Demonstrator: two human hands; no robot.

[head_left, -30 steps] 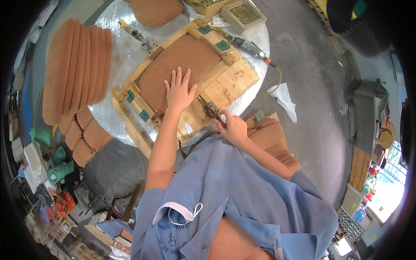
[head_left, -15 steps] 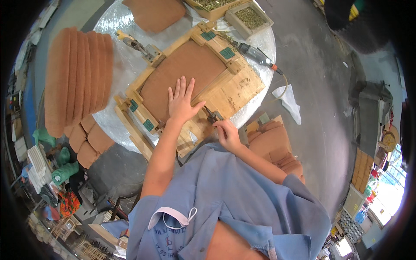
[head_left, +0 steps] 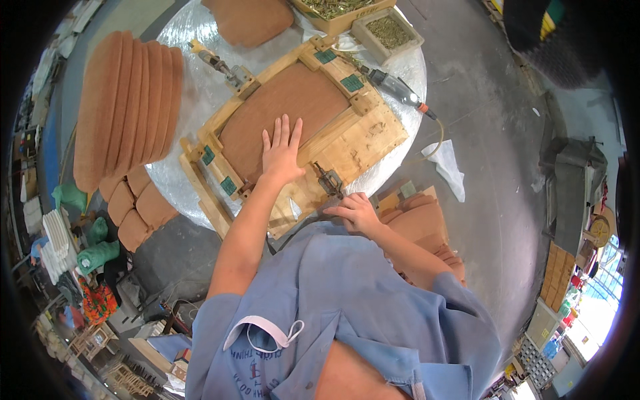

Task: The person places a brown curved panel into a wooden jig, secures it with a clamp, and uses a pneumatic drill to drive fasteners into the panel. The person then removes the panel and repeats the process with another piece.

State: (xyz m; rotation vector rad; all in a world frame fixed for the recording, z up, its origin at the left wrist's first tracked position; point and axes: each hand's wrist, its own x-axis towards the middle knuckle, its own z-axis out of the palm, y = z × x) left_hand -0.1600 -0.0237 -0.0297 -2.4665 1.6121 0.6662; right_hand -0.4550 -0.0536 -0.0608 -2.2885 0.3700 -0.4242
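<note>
A brown padded panel (head_left: 293, 97), with a fabric-like surface, lies inside a wooden jig (head_left: 380, 137) with raised rails and green pads. My left hand (head_left: 283, 157) rests flat on the panel's near part, fingers spread. At the jig's near edge sits a metal toggle clamp (head_left: 329, 180). My right hand (head_left: 358, 215) is closed at the handle end of that clamp, with the grip itself partly hidden by the fingers. A second toggle clamp (head_left: 230, 75) stands on the far left rail, its yellowish handle pointing outward.
A round table wrapped in clear film (head_left: 170, 193) carries the jig. Beyond it are an air tool (head_left: 397, 88) with a hose, a grey tray of small fasteners (head_left: 387, 33), and a box (head_left: 343, 20). Stacked brown panels (head_left: 127, 110) stand left; more panels (head_left: 417, 223) lie at the right.
My right hand has drawn back toward my body and slightly right, and the near clamp's handle has swung with it. My left hand stays flat on the panel. The view has shifted slightly.
</note>
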